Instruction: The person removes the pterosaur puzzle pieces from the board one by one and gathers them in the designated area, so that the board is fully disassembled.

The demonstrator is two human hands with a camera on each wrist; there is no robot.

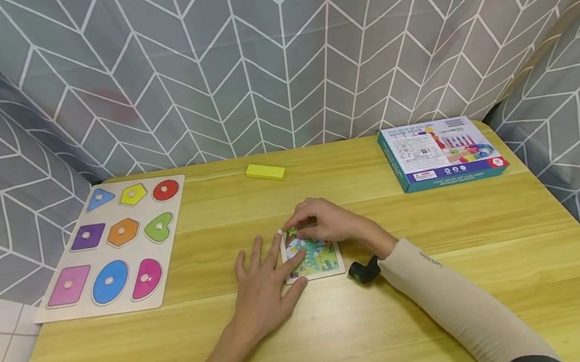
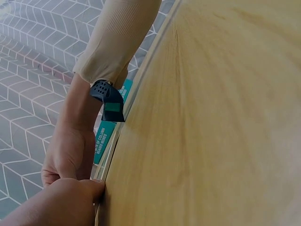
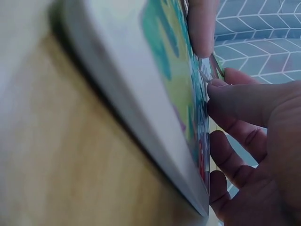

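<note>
A small square jigsaw puzzle (image 1: 325, 257) with a teal animal picture and a pale frame lies mid-table in the head view. My right hand (image 1: 323, 219) pinches a green-and-brown puzzle piece (image 3: 217, 67) between thumb and index finger, tilted at the puzzle's upper left corner. The other right fingers bend over the puzzle's surface. Spread out, my left hand (image 1: 264, 293) rests along the left side of the frame, its index finger reaching over the picture. In the left wrist view the left hand (image 2: 61, 202) hides most of the puzzle.
A wooden shape board (image 1: 171, 284) with several colored knobbed pieces lies at the left. A yellow block (image 1: 265, 172) sits near the back edge. At the back right is a teal-and-white toy box (image 1: 442, 153). Patterned grey curtains (image 1: 283, 52) surround the table (image 1: 367, 337).
</note>
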